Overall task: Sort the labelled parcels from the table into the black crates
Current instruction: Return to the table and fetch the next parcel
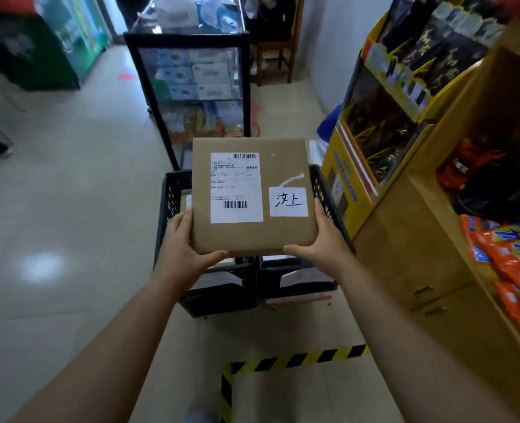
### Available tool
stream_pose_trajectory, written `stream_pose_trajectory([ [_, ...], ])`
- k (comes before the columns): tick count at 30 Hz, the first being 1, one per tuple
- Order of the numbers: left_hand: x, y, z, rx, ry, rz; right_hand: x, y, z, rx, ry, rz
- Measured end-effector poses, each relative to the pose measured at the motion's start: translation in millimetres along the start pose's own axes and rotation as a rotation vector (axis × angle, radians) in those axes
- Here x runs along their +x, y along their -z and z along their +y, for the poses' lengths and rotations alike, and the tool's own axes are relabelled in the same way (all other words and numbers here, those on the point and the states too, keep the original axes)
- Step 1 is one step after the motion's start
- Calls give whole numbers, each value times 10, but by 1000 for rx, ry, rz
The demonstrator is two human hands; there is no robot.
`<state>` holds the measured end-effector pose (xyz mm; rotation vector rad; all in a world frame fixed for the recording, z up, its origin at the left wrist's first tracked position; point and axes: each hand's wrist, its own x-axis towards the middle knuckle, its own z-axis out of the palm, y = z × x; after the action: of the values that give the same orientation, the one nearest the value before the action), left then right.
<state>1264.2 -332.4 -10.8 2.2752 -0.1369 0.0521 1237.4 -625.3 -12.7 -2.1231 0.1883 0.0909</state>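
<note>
Here, a brown labelled parcel [254, 196] hangs above the black crates [173, 203] on the floor, the left hand [180, 242] and right hand [325, 239] each curled round a near corner in a firm grip. Other parcels seem to lie in the crates already; how many remain cannot be seen. A glass display case [188, 87] stands behind, yellow snack racks [383, 123] to the right.
</note>
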Motion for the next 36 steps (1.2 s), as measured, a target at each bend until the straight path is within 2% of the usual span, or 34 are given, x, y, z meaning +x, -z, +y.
stream_pose_trajectory([
  [6,380,311,-505,0,105,56,653,-516,-305,-4,6,-146],
  [17,1353,591,-1565,-75,197,-28,1665,-1508,-534,-76,-160,-169],
  [27,1868,321,-2096,-61,299,-184,2189,-1900,-236,-103,-286,-190],
  [36,2287,-140,-2350,-99,442,-201,2815,-2034,232,-110,-315,-254],
])
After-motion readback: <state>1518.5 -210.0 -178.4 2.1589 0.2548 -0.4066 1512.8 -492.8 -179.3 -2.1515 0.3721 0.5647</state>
